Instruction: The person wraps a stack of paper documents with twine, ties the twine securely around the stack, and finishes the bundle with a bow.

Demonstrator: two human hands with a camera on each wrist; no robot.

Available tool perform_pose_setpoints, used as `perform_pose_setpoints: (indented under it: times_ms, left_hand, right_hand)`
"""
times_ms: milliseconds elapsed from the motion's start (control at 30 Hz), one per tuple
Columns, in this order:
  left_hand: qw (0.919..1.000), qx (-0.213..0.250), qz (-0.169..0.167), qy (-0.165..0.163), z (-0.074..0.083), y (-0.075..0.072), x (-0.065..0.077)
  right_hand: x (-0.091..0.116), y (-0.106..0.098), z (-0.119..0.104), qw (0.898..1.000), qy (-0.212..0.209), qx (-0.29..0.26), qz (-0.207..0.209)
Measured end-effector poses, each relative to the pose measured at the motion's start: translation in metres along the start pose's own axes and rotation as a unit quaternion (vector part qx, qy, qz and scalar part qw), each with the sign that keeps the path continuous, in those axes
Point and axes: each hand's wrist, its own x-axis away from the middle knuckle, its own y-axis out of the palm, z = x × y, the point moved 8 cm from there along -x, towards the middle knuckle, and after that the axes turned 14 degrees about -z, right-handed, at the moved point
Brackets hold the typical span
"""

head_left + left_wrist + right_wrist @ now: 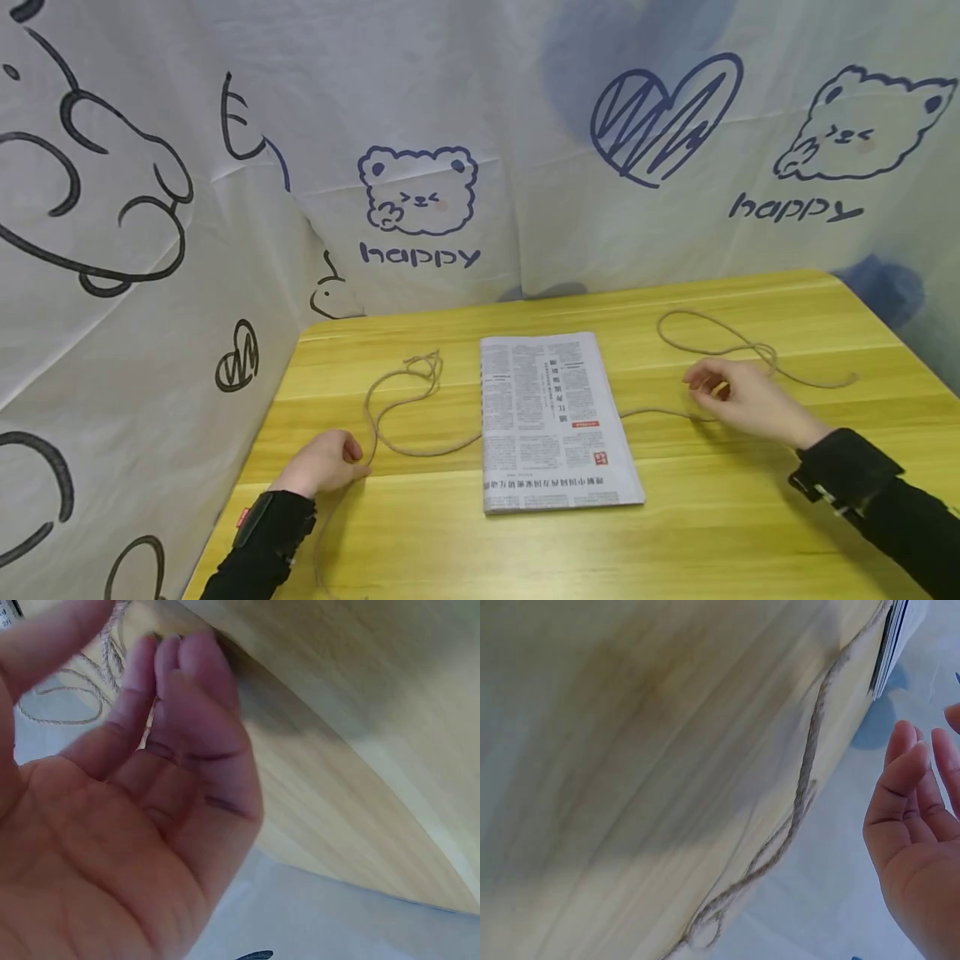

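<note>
A folded newspaper [555, 425] lies flat on the wooden table, over a thin brown rope. The rope's left part [431, 453] curves into a loop, passes by the left hand and trails toward the near edge. On the right, the rope [808, 761] leaves the newspaper's side and forms another loop. My left hand [322, 464] is at the rope with loosely bent fingers, the thumb apart from them; whether it touches the rope I cannot tell. Above the right stretch of rope, my right hand [746, 400] hovers with relaxed, bent fingers and nothing between them.
The yellow wood-grain table [570, 554] is bordered by hanging white cloth [525, 208] at the back and left, printed with bears and hearts. Rope ends lie loose at the back left and far right. Dark cuffs with straps cover both wrists.
</note>
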Motion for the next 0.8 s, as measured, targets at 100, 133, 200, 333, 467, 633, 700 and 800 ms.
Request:
perform_pose_setpoints:
  times_ms: [100,133,200,333,467,633,700,800]
  left_hand:
    - [0.9998,-0.021,0.008,-0.002,0.001,-0.001,-0.002]
    - [0.9997,-0.025,0.008,-0.005,0.001,-0.002,-0.003]
    - [0.9995,-0.029,0.008,-0.012,0.001,-0.003,-0.004]
    - [0.9990,-0.027,0.032,-0.015,0.002,-0.009,-0.002]
    - [0.9964,-0.029,0.079,0.001,0.007,-0.026,0.001]
    - [0.9901,-0.007,0.136,0.033,0.022,-0.054,0.004]
    - [0.9845,-0.004,0.168,0.051,0.033,-0.066,0.005]
    - [0.9749,0.005,0.208,0.080,0.055,-0.082,0.002]
  right_hand:
    - [-0.003,0.004,-0.001,1.000,0.003,-0.015,-0.014]
    - [-0.004,0.006,0.000,1.000,0.006,-0.020,-0.018]
    - [-0.005,0.009,0.000,0.999,0.006,-0.026,-0.022]
    - [-0.004,0.012,0.001,0.999,0.007,-0.035,-0.024]
    - [-0.003,0.014,0.001,0.999,0.016,-0.036,-0.029]
    - [-0.006,0.015,0.000,0.999,0.016,-0.037,-0.031]
    - [-0.005,0.014,0.000,0.999,0.016,-0.040,-0.030]
    - [-0.005,0.014,0.001,0.999,0.017,-0.042,-0.027]
